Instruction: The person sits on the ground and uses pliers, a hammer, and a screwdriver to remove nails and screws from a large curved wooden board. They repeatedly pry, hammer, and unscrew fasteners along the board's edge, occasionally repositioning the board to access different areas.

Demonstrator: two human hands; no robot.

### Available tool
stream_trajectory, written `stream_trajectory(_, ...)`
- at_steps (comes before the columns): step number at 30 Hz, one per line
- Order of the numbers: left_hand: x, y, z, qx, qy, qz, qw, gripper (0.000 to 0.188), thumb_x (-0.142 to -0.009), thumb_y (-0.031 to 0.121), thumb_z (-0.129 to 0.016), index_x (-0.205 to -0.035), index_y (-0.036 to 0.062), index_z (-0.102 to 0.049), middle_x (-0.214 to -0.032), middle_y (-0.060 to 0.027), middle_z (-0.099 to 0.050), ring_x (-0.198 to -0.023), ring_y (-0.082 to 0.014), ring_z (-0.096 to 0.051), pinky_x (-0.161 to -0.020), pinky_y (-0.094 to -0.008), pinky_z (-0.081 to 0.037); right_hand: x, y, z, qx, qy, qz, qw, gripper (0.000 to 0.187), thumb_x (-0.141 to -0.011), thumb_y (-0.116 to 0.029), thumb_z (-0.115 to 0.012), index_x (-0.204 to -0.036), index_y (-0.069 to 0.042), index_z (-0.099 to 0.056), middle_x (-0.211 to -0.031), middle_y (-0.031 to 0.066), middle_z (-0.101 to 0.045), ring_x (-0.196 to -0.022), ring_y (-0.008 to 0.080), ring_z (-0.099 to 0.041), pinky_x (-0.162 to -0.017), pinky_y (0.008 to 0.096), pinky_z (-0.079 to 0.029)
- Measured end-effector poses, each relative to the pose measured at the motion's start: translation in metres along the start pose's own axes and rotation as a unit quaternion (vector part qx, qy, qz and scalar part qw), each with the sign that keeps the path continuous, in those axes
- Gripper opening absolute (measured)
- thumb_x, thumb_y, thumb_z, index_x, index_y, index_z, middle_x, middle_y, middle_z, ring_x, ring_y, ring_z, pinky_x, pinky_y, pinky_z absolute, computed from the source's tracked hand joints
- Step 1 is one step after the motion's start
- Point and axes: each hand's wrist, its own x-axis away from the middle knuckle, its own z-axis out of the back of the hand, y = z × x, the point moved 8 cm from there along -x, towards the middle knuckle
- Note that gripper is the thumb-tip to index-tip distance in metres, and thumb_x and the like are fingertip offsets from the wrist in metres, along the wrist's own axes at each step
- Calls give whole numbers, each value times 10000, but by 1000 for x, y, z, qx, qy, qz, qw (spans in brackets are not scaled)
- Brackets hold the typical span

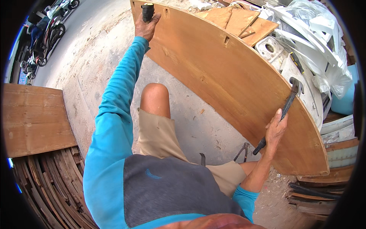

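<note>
A long brown wooden panel (pixel 228 76) stands on edge before me, slanting from the far left down to the near right. At its far left end, my left hand (pixel 146 28) is closed around a black handle with a yellow end (pixel 147 12); the rest of that tool is hidden. My right hand (pixel 276 129) grips a claw hammer (pixel 288 101) by its dark handle, in front of the panel's right part, with the head up near the top edge. Pincers (pixel 244 152) lie on the ground by my right knee, and a dark metal tool (pixel 203 158) shows beside my leg.
Behind the panel are a black-and-yellow screwdriver (pixel 296 62), broken wood pieces (pixel 238 21), white plastic scrap (pixel 316 38) and a blue container (pixel 345 93). Stacked wooden strips (pixel 53 183) and a wooden board (pixel 36 120) are at left. Motorbikes (pixel 49 36) stand along the road.
</note>
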Motion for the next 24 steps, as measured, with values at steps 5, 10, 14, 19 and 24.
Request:
stream_trajectory(5, -128, -39, -28, -131, -123, 11, 984, 613, -891, 598, -741, -1220, 81, -706, -1145, -123, -743, -1112, -237, -688, -976, -380, -528, 18, -48, -10, -53, 39, -109, 992, 370, -1098, -391, -478, -907, -75, -501, -600, -13, -414, -448, 74, -414, -409, 253, -348)
stream_trajectory(10, -162, -80, -80, -234, -249, -103, 934, 691, -895, 656, -669, -1316, 108, -664, -1209, -189, -722, -1160, -368, -666, -1004, -451, -513, 26, -80, -31, -10, 115, -132, 985, 337, -1063, -359, -566, -883, -83, -495, -608, -22, -422, -450, 85, -442, -403, 263, -364)
stream_trajectory(14, -147, -77, -85, -164, -270, -69, 946, 633, -911, 625, -665, -1299, 125, -666, -1170, -180, -732, -1112, -374, -681, -957, -444, -529, 43, -129, -68, -21, 143, -149, 978, 345, -1046, -367, -605, -861, -94, -505, -655, -17, -458, -484, 86, -471, -428, 254, -367)
stream_trajectory(19, -157, -87, -78, -43, -266, -31, 962, 566, -901, 540, -748, -1251, 101, -674, -1061, -120, -762, -1001, -274, -719, -903, -392, -544, 45, -209, -115, -49, 68, -131, 988, 331, -1049, -361, -599, -909, -69, -528, -707, -4, -491, -500, 82, -491, -435, 245, -381)
stream_trajectory(24, -159, -96, -71, 15, -271, 48, 961, 583, -889, 574, -757, -1170, 66, -709, -938, -89, -766, -904, -180, -714, -844, -343, -545, 51, -265, -150, -129, -3, -129, 983, 327, -1051, -357, -594, -945, -50, -559, -714, 0, -507, -509, 78, -500, -439, 239, -386)
